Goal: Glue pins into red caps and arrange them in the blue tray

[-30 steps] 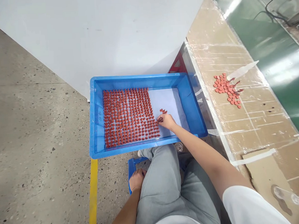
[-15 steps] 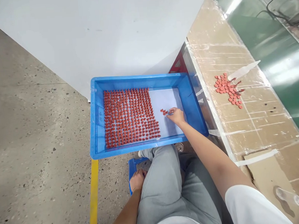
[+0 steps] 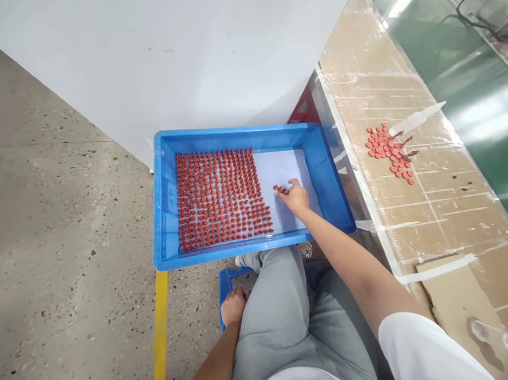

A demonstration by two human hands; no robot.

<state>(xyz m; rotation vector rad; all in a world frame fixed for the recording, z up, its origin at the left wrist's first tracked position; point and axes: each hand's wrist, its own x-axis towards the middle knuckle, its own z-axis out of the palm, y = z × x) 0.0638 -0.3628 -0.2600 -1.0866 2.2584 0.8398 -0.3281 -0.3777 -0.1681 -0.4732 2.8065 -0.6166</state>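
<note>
A blue plastic tub (image 3: 253,251) lies before me with a white sheet on its floor. Small red parts with dark upright stems (image 3: 220,198) stand in close rows over its left and middle. Right of those rows, my right hand (image 3: 296,199) bends its thumb and fingers round a small loose cluster of red parts (image 3: 278,188). At least one part seems pinched between them; the fingertips partly cover it. My left hand (image 3: 234,306) rests, fingers curled in, by my left leg at a blue stool (image 3: 224,286). Nothing shows in it.
On the cardboard-covered bench (image 3: 436,213) at right lie several red discs (image 3: 382,142), a few stemmed parts (image 3: 409,154) and a white strip (image 3: 417,117). A clear cup-like item (image 3: 480,330) is nearer. A white panel (image 3: 177,63) stands behind the tub; a red crate (image 3: 307,107) is beside it.
My right hand has shifted slightly left, and its thumb and fingers have closed in round the loose red parts. My left hand stays where it was.
</note>
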